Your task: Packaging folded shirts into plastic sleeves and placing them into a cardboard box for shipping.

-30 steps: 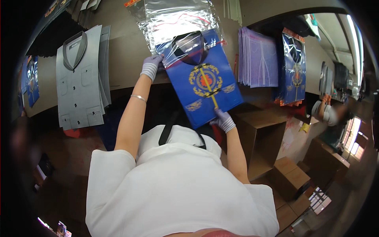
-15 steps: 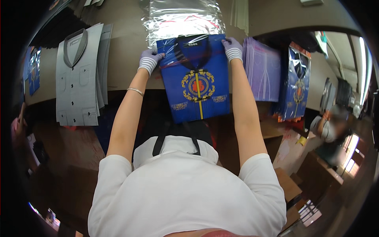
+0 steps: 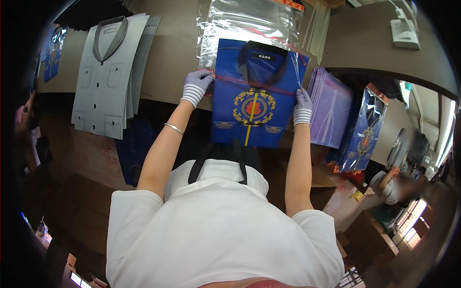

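In front of me is a flat blue shirt-shaped piece (image 3: 228,132) with a dark collar and a round gold-and-red emblem. A clear plastic bag (image 3: 229,65) with a red-edged mouth covers its upper part, collar included; the lower part is bare. My left hand (image 3: 197,85), in a lilac glove with a striped cuff, pinches the bag's edge at the left side. At the right side, my gloved right hand (image 3: 302,104) has its fingers closed on the bag's edge, where the film is pulled into creases. Beyond the piece lie more clear bags (image 3: 225,24).
Grey shirt-shaped pieces (image 3: 103,81) overlap on the left of the table (image 3: 168,53). To the right are a purple stack (image 3: 331,108) and bagged blue pieces (image 3: 365,129). A white power strip (image 3: 405,33) sits at the far right. Another person (image 3: 389,187) is off to the right.
The bag's mouth has come down over the collar. My right hand has moved from the top right corner down the side. The view has shifted too.
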### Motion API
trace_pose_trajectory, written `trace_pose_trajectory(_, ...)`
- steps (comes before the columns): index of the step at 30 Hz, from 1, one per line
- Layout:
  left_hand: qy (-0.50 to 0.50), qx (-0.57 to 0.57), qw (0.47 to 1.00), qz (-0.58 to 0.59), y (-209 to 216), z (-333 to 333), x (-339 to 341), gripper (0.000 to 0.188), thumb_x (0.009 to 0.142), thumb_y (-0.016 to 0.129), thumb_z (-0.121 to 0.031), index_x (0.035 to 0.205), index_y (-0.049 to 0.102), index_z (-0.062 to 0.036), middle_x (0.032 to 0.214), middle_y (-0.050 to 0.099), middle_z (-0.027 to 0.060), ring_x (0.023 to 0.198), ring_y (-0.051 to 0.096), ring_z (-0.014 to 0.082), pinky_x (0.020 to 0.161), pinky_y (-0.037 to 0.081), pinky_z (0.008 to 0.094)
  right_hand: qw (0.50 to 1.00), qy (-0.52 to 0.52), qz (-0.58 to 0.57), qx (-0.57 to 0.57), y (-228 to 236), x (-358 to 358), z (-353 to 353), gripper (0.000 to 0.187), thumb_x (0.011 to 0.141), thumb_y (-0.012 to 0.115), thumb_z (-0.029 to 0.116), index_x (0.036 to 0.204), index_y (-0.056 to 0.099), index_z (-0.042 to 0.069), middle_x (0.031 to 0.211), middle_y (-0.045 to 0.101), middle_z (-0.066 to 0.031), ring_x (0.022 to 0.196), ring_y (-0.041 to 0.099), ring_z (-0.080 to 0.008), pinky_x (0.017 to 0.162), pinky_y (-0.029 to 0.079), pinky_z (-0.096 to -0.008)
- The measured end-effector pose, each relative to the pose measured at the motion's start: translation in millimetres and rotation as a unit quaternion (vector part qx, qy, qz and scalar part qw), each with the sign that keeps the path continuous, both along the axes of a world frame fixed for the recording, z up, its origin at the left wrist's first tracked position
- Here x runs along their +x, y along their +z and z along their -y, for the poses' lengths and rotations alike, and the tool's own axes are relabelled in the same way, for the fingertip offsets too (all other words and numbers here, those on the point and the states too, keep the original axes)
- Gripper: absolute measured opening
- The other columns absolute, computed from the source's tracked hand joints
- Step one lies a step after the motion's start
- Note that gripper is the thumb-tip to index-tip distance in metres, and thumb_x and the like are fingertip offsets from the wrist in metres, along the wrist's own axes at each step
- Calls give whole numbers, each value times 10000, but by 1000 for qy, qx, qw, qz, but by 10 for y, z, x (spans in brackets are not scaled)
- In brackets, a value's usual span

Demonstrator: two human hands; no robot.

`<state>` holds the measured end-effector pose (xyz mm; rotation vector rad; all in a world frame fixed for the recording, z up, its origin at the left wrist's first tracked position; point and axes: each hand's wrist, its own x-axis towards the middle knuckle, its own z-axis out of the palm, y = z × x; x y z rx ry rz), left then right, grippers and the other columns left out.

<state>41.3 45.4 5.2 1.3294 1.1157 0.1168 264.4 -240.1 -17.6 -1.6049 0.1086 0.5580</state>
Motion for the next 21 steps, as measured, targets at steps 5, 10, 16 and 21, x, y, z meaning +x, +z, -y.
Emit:
trace_pose_trajectory(5, -215, 274, 930, -118, 106, 45, 36, 215, 736, 614, -239, 867, 674, -80, 816, 647, 133, 759, 625, 278, 717, 492, 339, 998, -12, 58, -8, 69, -42, -40, 296, 852, 574, 108, 1104, 556, -47, 984, 604, -88, 875, 542, -135, 825, 423, -239)
trace_pose_trajectory(10, -334, 265, 871, -243, 358, 211, -25, 206, 744, 581, -267, 831, 675, -105, 834, 645, 128, 808, 608, 309, 758, 481, 380, 993, 10, 60, -102, 72, -223, 208, 290, 845, 580, 106, 1082, 565, -61, 985, 610, -100, 885, 547, -148, 837, 416, -242)
trace_pose_trajectory(16, -439, 216, 840, -235, 166, 528, -529, 185, 723, 561, -239, 776, 673, -101, 814, 631, 152, 779, 601, 337, 729, 490, 409, 977, 58, 72, -191, 226, -872, 610, 291, 826, 599, 109, 1061, 572, -60, 970, 615, -105, 909, 550, -158, 848, 413, -256)
trace_pose_trajectory(21, -606, 94, 761, -213, -176, 852, -1210, 188, 698, 585, -228, 808, 684, -111, 811, 649, 119, 758, 618, 295, 733, 497, 372, 980, 54, -120, -152, -145, -1856, 1495, 195, 832, 579, 116, 976, 602, -14, 821, 636, -83, 671, 581, -115, 582, 451, -214)
